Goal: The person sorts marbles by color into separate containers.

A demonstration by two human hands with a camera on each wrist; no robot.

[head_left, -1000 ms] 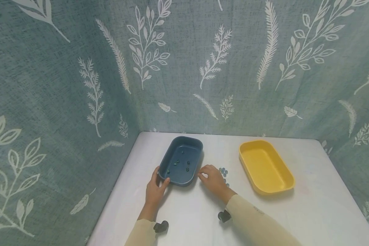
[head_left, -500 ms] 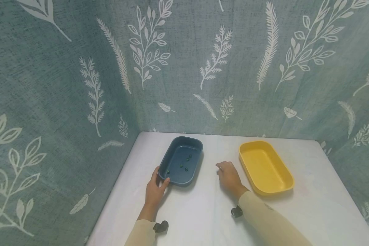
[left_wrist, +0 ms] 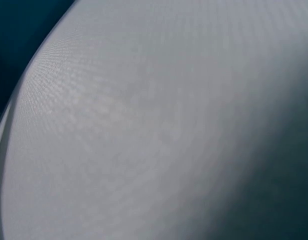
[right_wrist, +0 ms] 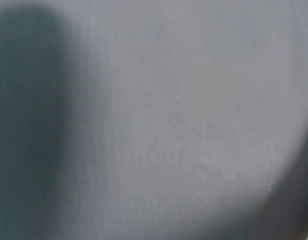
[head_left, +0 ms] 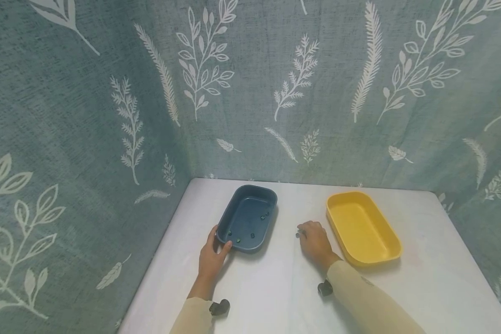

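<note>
In the head view my left hand [head_left: 210, 255] holds the near-left corner of a blue rectangular tray [head_left: 245, 215], thumb over the rim and fingers along the outside. Several small, round, dark green marble-like pieces [head_left: 252, 235] lie scattered on the tray's floor. My right hand [head_left: 315, 241] is low over the table between the two trays, its fingers bent down over small grey-blue round pieces [head_left: 298, 234]. The hand hides most of them, and I cannot tell whether one is pinched. Neither wrist view shows fingers.
A yellow rectangular tray [head_left: 361, 227] stands just right of my right hand. White cloth covers the table [head_left: 267, 297]. Leaf-patterned curtains [head_left: 250, 116] rise behind the table and along its left side. Each sleeve cuff has a dark wrist camera [head_left: 324, 288].
My right hand has moved from beside the blue tray rightward to the small pieces, and its fingers have lowered over them. The green pieces have shifted inside the tray. My left hand stays put.
</note>
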